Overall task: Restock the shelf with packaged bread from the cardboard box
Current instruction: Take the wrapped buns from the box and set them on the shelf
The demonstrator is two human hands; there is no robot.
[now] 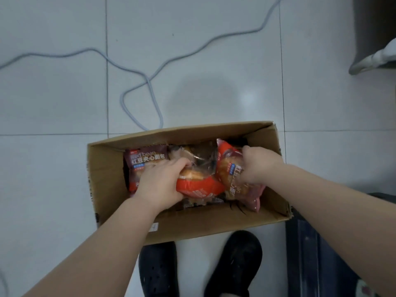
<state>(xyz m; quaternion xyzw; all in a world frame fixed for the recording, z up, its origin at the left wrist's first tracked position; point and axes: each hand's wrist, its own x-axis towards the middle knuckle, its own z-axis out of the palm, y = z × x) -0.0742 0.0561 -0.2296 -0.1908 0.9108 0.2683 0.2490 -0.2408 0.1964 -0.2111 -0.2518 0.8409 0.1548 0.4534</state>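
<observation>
Both hands reached down into the cardboard box (120, 176) on the floor. The left hand (159, 182) gripped an orange bread packet (199, 187); the right hand (260, 163) clutched another packet (225, 168).

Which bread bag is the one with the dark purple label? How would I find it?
Look in the open cardboard box on the white tiled floor. The bag lies flat at the box's left end, partly under the left hand. Its neighbours, including the one in the right hand, are orange-red; this one is dark purple with "Red bean" printed across it.
</observation>
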